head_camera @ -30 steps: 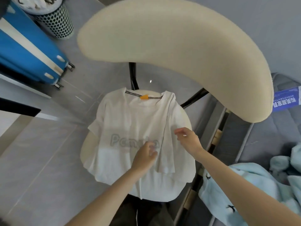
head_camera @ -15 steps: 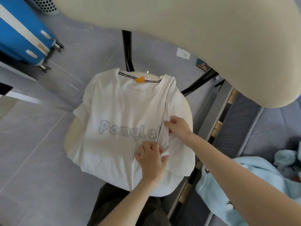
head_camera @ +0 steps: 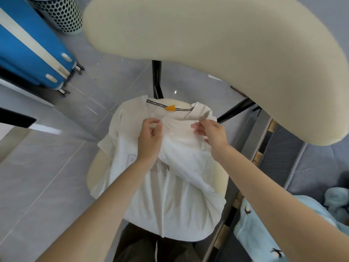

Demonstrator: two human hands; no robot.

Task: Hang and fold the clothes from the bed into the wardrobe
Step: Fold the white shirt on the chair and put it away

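Observation:
A white T-shirt (head_camera: pixel 170 201) with grey lettering and an orange neck tag lies spread on the cream seat of a chair (head_camera: pixel 95 167). My left hand (head_camera: pixel 150 140) pinches a fold of the shirt near the chest, just below the collar. My right hand (head_camera: pixel 211 137) pinches the same folded-over edge near the right shoulder. The fold is lifted off the seat and doubled up toward the collar, covering most of the lettering. A light blue garment (head_camera: pixel 264 233) with small dark prints lies on the bed at the lower right.
The chair's curved cream backrest (head_camera: pixel 226 53) fills the top of the view. A blue suitcase (head_camera: pixel 32 50) and a perforated bin (head_camera: pixel 60 14) stand at the upper left on the grey tiled floor. The grey bed (head_camera: pixel 302 167) lies along the right.
Both hands moved from the shirt's lower right side up toward the collar, carrying a fold of the fabric with them. The lettering is now mostly covered.

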